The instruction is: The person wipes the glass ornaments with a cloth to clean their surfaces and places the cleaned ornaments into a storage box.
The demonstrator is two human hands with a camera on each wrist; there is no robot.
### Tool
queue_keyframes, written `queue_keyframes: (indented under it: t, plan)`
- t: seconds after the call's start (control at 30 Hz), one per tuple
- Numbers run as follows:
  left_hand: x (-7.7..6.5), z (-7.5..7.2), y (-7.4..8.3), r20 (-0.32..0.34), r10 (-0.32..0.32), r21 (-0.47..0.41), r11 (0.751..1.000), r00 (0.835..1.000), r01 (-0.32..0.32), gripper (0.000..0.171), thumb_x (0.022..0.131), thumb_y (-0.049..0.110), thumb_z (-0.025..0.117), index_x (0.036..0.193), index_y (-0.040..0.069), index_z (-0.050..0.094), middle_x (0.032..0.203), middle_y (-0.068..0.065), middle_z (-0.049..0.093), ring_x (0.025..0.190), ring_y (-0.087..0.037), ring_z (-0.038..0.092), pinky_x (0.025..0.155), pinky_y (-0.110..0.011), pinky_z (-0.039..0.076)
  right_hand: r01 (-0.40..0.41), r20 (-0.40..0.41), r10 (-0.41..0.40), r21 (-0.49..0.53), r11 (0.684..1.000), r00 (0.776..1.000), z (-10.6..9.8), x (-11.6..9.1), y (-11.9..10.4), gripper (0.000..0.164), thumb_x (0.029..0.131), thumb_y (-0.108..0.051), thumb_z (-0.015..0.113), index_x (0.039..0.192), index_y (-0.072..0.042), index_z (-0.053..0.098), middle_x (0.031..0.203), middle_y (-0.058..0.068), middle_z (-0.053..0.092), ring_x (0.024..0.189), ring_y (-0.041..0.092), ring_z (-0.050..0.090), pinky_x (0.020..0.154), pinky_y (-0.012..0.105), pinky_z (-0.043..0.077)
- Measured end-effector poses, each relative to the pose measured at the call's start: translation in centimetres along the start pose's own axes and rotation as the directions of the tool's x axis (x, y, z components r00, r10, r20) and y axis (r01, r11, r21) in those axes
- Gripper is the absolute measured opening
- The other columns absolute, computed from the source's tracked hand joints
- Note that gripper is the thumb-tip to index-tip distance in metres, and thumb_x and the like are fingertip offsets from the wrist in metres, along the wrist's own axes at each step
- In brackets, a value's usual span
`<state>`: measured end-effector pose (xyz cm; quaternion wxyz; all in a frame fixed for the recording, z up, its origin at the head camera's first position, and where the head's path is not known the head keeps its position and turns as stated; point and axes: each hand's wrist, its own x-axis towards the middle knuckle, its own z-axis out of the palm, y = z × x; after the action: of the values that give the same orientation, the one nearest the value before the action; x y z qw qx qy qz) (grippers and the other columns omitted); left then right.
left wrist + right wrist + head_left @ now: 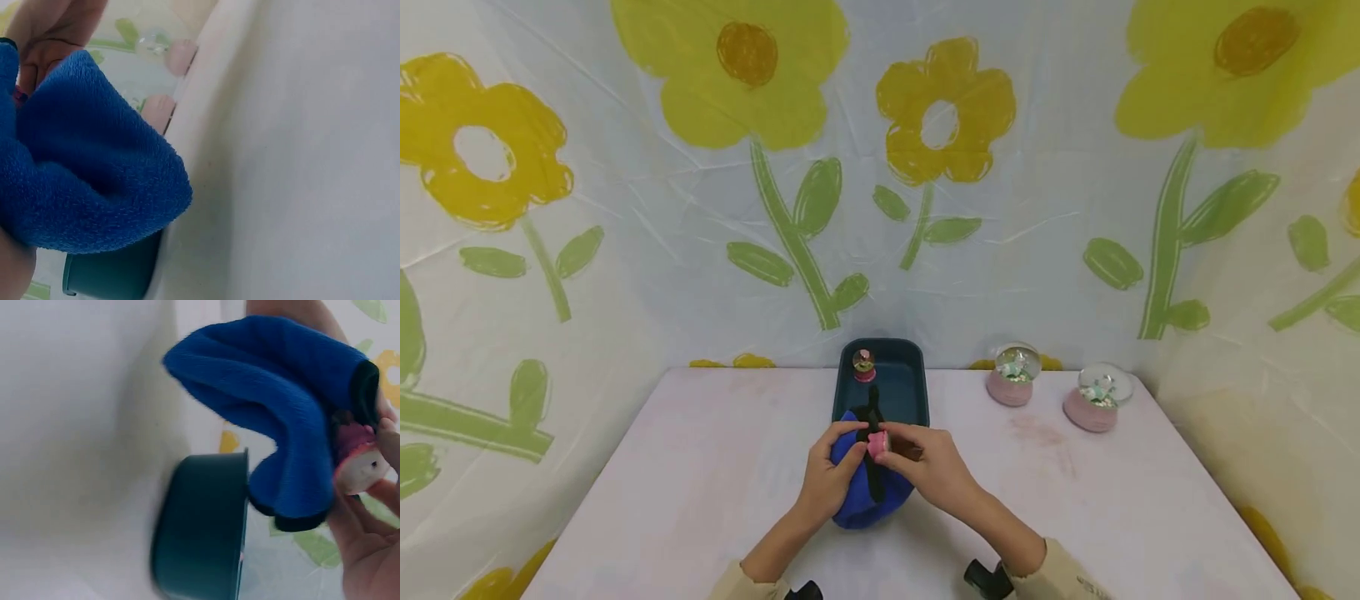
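A blue cloth [872,500] with dark edging hangs folded between the two hands, above the near end of the dark teal tray [910,375]. My left hand [829,475] grips the cloth, thumb and fingers close to a small pink-based snow globe [877,444]. The right hand [936,467] pinches that snow globe between thumb and fingers. In the right wrist view the pink base [359,462] shows its pale round underside, while its other end is hidden against the cloth [281,400].
Another small snow globe [864,365] with a pink base stands in the tray's far left corner. Two larger snow globes, one nearer the tray [1011,387] and one farther right [1093,408], stand at the white table's back right. A flower-printed curtain [1037,250] hangs behind the table.
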<state>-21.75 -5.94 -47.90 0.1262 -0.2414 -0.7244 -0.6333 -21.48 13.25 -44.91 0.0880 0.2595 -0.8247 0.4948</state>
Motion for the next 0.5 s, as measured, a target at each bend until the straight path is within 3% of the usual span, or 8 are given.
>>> queue_keyframes:
  t: [0.07,0.13,0.23,0.3,0.33,0.4,0.47,0.5]
  plan:
    - [0.1,0.0,-0.8,-0.018,-0.011,-0.014,1.0,1.0,0.011,0.024,0.096,0.001,0.057,0.118,0.006,0.062,0.113,-0.011,0.062,0.1,-0.024,0.058,0.081,-0.035,0.052,0.096,-0.007,-0.096,0.016,0.995,0.995,-0.1,-0.1,0.2,0.04,0.084,-0.016,0.076,0.121,-0.002,0.067,0.109,0.008,0.07,0.092,0.017,0.068,0.073,0.029,0.055]
    - [0.3,0.0,-1.5,-0.021,-0.037,-0.041,0.999,0.999,0.037,0.023,0.097,0.004,0.055,0.118,0.01,0.063,0.114,-0.009,0.062,0.101,-0.023,0.058,0.082,-0.034,0.051,0.234,-0.018,-0.234,-0.026,0.972,0.972,-0.2,-0.1,0.6,0.041,0.08,-0.01,0.079,0.119,-0.002,0.068,0.111,0.01,0.069,0.095,0.019,0.068,0.075,0.029,0.054]
    - [0.7,0.0,-2.1,0.002,-0.057,-0.095,0.994,0.998,0.057,0.023,0.101,0.009,0.051,0.12,0.011,0.063,0.116,-0.007,0.062,0.103,-0.022,0.058,0.084,-0.032,0.05,0.447,-0.025,-0.454,-0.142,0.883,0.891,-0.5,0.0,1.2,0.046,0.072,0.0,0.083,0.116,-0.001,0.069,0.114,0.014,0.067,0.101,0.025,0.066,0.082,0.03,0.052]
    - [0.8,-0.1,-2.2,0.023,-0.077,-0.13,0.988,0.997,0.08,0.023,0.102,0.012,0.048,0.121,0.011,0.062,0.118,-0.007,0.061,0.105,-0.022,0.058,0.086,-0.032,0.049,0.54,-0.016,-0.555,-0.21,0.815,0.832,-0.8,0.1,1.5,0.052,0.067,0.006,0.084,0.116,-0.001,0.069,0.116,0.016,0.065,0.105,0.028,0.064,0.087,0.03,0.05]
    - [0.9,-0.1,-2.2,0.033,-0.085,-0.143,0.986,0.996,0.089,0.024,0.103,0.013,0.047,0.122,0.011,0.061,0.118,-0.008,0.06,0.106,-0.022,0.057,0.087,-0.032,0.048,0.565,-0.012,-0.581,-0.22,0.795,0.814,-0.8,0.1,1.6,0.054,0.066,0.008,0.084,0.117,-0.001,0.069,0.117,0.016,0.064,0.106,0.029,0.063,0.089,0.03,0.049]
    - [0.9,-0.1,-2.1,0.047,-0.101,-0.146,0.984,0.994,0.107,0.024,0.103,0.012,0.047,0.122,0.011,0.061,0.119,-0.007,0.06,0.107,-0.023,0.057,0.087,-0.032,0.048,0.573,-0.014,-0.588,-0.204,0.794,0.809,-0.8,0.1,1.7,0.055,0.065,0.01,0.084,0.117,0.001,0.069,0.117,0.018,0.064,0.106,0.03,0.063,0.089,0.03,0.049]
    - [0.8,-0.1,-2.1,0.057,-0.095,-0.124,0.987,0.994,0.101,0.024,0.101,0.008,0.049,0.122,0.01,0.061,0.119,-0.008,0.06,0.107,-0.022,0.057,0.088,-0.033,0.048,0.53,-0.043,-0.542,-0.162,0.833,0.839,-0.6,-0.1,1.5,0.052,0.066,0.009,0.084,0.115,0.002,0.069,0.115,0.018,0.065,0.104,0.029,0.064,0.087,0.03,0.05]
    - [0.7,-0.1,-2.0,0.063,-0.082,-0.108,0.99,0.995,0.088,0.025,0.1,0.006,0.051,0.123,0.01,0.061,0.12,-0.008,0.06,0.108,-0.022,0.057,0.088,-0.033,0.048,0.491,-0.062,-0.499,-0.111,0.864,0.864,-0.6,-0.2,1.2,0.05,0.068,0.009,0.083,0.115,0.004,0.068,0.113,0.018,0.066,0.102,0.029,0.065,0.085,0.031,0.051]
